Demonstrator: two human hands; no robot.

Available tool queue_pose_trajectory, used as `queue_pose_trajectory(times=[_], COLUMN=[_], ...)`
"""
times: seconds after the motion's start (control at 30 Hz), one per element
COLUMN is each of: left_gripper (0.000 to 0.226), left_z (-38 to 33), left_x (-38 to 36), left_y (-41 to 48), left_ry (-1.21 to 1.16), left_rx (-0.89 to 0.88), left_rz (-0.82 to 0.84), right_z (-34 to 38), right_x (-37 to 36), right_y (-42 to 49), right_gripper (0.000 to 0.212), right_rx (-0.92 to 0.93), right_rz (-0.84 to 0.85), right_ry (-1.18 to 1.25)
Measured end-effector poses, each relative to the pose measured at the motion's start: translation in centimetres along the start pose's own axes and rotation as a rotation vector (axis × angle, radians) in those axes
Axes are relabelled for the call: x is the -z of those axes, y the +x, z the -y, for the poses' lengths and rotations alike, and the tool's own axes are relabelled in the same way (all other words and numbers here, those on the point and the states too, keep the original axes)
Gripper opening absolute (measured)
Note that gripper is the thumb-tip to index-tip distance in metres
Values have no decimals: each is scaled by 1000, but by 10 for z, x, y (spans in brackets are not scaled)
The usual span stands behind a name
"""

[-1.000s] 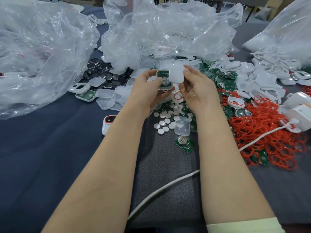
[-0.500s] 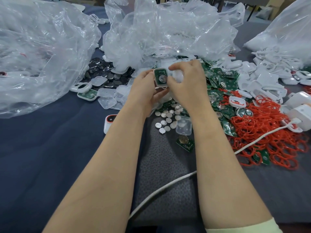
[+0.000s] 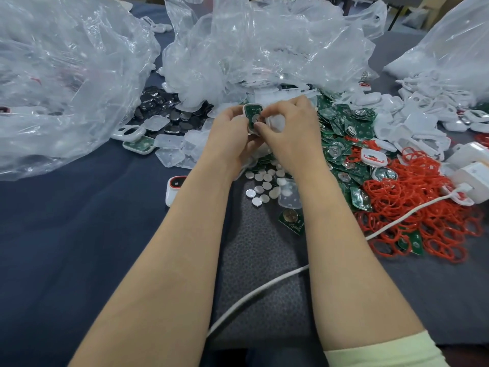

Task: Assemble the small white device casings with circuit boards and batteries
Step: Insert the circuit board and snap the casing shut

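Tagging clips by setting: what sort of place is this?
Likely a small hand-assembly workbench: loose piles of circuit boards, white casings and coin batteries lie spread out, with big plastic bags behind.

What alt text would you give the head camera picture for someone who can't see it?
A person's left hand and right hand grip a white casing holding a green circuit board, above a dark table strewn with coin batteries, loose boards, red rings and plastic bags.

You sit at a desk draped in dark blue cloth, with a grey patterned mat before you. Beyond it are a dark furniture leg and a cardboard box.
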State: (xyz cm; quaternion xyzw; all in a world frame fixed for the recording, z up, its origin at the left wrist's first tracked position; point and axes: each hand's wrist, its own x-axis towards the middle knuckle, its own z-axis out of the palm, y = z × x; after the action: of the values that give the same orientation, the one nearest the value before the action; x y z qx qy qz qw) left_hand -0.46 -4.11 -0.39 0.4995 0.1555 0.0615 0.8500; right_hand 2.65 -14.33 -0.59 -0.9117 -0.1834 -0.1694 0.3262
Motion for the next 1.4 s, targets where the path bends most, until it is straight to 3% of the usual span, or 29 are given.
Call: queue_pose_trajectory(times=[0.8,1.4], left_gripper=[34,26], left_z=[2,1], left_x=[-2,-2], left_y=[0,-3], left_ry=[96,93], left_rx=[-35,-27], left_rz=[-7,-15], right_z=[-1,0], right_x=[-1,-2], right_y=[-2,-4], right_gripper=[19,18], right_rx=[-4,16], right_rz=[9,-73], right_ry=[83,88])
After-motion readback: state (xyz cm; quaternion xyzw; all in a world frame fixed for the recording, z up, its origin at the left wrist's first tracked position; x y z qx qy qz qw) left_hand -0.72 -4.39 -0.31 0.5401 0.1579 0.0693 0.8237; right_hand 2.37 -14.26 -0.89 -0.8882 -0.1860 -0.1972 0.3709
